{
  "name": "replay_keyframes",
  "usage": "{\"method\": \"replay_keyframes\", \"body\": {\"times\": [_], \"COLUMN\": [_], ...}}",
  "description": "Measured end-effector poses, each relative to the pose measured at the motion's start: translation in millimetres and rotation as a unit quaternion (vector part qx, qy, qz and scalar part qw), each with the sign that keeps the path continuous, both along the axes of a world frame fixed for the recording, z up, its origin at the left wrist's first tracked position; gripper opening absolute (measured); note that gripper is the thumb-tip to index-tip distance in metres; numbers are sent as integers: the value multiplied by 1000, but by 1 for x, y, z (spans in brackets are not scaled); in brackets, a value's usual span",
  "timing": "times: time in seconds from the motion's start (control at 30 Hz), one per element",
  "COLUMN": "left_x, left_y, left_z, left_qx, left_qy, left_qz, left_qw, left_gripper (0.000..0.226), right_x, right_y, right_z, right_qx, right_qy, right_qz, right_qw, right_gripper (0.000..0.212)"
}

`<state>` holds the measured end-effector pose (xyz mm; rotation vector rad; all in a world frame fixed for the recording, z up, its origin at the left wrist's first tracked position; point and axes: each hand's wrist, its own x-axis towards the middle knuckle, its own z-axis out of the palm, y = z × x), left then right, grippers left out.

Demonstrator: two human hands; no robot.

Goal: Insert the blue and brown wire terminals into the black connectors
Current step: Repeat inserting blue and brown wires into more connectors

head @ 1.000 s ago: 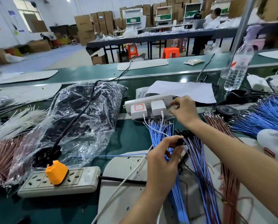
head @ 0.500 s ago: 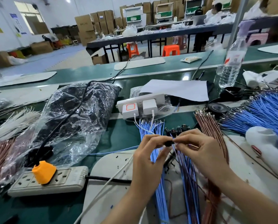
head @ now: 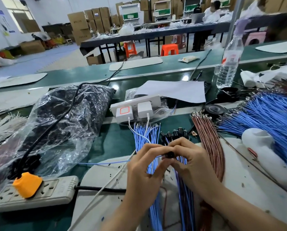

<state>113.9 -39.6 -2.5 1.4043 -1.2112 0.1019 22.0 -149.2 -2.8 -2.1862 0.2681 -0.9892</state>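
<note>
Pinching black connector (head: pixel 170 154), left hand (head: pixel 145 167), right hand (head: pixel 190 162) (curled)

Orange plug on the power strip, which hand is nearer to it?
Left. The left hand is right of the orange plug; the right hand lies farther right; both pinch the black connector.

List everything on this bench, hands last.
held connector: one, black, between both hands' fingertips
loose connectors: several, black, behind the hands
blue wires: two bundles, blue, under the hands and far right
brown wires: one bundle, brown, right of the hands
near power strip: one, white, front left, orange plug in it
far power strip: one, white, centre, two white chargers plugged in
plastic bag: one, clear, left
water bottle: one, clear, back right
paper sheet: one, white, behind far power strip
left hand: one, pinches held connector
right hand: one, pinches held connector
</note>
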Motion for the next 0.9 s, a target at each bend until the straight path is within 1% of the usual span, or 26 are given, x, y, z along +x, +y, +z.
{"method": "replay_keyframes", "body": {"times": [0.17, 0.4, 0.5, 0.67, 0.77, 0.9], "left_x": [-1, -3, -4, -3, 0, 2], "left_y": [0, 0, -1, 0, 1, 0], "left_z": [0, -1, -1, -2, -1, -2], "left_qx": [-8, -4, -2, -8, -10, 0], "left_qy": [-2, -24, -21, -14, 2, 17], "left_qz": [-6, -9, -6, -2, 18, 39], "left_qw": [1000, 1000, 1000, 1000, 1000, 999], "left_gripper": [19, 22, 22, 21, 20, 22], "right_x": [1, 0, 0, 0, 1, 0], "right_y": [0, 0, 0, -1, -1, 0], "right_z": [-2, -3, -4, -4, -4, -2], "right_qx": [-18, -42, -50, -23, -8, 38], "right_qy": [-23, -35, -38, -27, -26, -43], "right_qz": [-10, -26, -28, -14, -24, -35], "right_qw": [1000, 998, 998, 999, 999, 998], "right_gripper": [8, 9, 8, 9, 9, 30]}}
